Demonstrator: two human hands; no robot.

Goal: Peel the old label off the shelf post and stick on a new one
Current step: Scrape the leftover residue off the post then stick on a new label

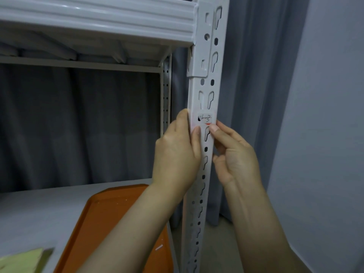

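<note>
Dim, cool, flat indoor light. Soft glare on top shelf beam point(98, 18), deep shadow under it. Wide-angle bending at edges. Bottom-left yellowish object point(21, 259) blurred. Overall soft.

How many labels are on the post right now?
1: the label on the post, just above the left hand thumb and right hand fingertip. Both hands cover part of the post, so another may be hidden.

A storage room: white slotted metal shelving point(204, 134), grey curtains point(78, 125), an orange tray point(110, 223) on the shelf.
</note>
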